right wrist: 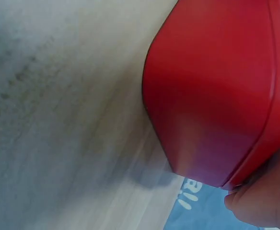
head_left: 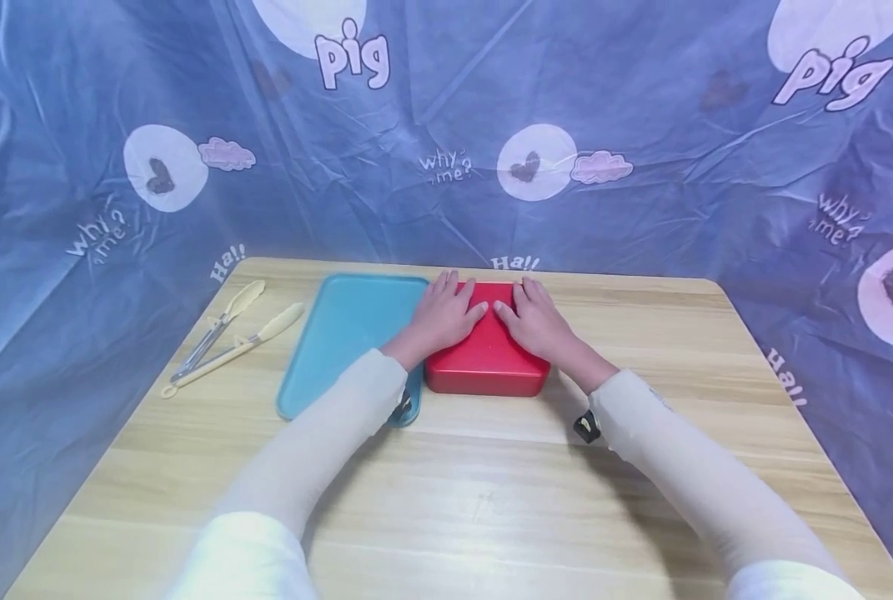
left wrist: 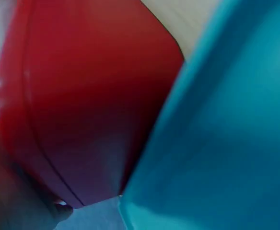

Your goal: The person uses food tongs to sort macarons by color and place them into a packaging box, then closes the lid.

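A red box (head_left: 485, 367) with rounded corners sits on the wooden table, a seam below its lid (head_left: 489, 337) showing in both wrist views. My left hand (head_left: 443, 317) grips the left part of the lid, thumb on top, fingers reaching over the far edge. On the right part, my right hand (head_left: 539, 321) holds it the same way, its thumb pointing toward the other. Fingertips (right wrist: 232, 201) of the right hand curl past the far rim in the right wrist view. In the left wrist view, a left fingertip (left wrist: 63, 211) shows at the far end of the seam.
A blue tray (head_left: 341, 333) lies directly left of the box, under the left forearm. Farther left are cream and metal tongs (head_left: 224, 342), spread apart. The wooden table (head_left: 476, 508) is bordered at the back and sides by a blue printed cloth (head_left: 446, 108).
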`<state>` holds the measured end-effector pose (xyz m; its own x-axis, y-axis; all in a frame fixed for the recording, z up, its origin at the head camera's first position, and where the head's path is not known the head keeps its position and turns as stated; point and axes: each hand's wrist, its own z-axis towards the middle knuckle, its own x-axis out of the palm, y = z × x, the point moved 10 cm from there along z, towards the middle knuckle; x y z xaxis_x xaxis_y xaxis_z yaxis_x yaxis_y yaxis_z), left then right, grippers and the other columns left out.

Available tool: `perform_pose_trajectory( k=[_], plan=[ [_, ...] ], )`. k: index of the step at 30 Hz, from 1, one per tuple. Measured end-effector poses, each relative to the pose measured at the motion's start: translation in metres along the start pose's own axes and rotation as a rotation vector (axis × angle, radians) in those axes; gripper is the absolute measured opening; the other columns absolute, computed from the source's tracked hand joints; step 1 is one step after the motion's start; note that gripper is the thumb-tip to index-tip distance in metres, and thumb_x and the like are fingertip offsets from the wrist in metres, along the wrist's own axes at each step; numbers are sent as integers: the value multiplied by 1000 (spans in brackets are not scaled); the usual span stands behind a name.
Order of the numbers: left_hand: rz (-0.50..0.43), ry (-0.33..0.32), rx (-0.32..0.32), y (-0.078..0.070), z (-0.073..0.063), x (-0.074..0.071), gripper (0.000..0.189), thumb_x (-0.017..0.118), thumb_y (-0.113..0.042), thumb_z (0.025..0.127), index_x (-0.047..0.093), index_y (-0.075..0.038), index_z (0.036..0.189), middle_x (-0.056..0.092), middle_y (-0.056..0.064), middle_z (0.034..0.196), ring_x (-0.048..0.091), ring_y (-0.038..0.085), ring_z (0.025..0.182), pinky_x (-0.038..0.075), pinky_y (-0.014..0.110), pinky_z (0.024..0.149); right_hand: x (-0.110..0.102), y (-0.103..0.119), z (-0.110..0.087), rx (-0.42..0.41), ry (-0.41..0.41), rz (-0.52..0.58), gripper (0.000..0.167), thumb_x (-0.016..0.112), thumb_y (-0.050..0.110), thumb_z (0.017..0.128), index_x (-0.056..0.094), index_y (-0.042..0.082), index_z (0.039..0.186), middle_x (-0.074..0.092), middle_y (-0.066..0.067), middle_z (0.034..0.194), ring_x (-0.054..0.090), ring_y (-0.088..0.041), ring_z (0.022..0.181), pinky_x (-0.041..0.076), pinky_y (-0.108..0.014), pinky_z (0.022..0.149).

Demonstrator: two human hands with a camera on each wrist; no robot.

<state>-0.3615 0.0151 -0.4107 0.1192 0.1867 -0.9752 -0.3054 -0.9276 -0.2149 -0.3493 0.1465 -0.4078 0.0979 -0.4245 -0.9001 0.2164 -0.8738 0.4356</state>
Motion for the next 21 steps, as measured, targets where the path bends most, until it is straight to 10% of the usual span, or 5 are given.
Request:
perform_pose_trajectory(
  k=[21],
  plan=[
    [7,34,9,3,7,13,78,47,-54,101,19,-17,163,13,16,168,9,34,155,7,54,126,9,-3,4,16,35,2,78,45,40,105,12,-5,159,7,-26,166,0,-43,155,17,-60,123]
  ],
)
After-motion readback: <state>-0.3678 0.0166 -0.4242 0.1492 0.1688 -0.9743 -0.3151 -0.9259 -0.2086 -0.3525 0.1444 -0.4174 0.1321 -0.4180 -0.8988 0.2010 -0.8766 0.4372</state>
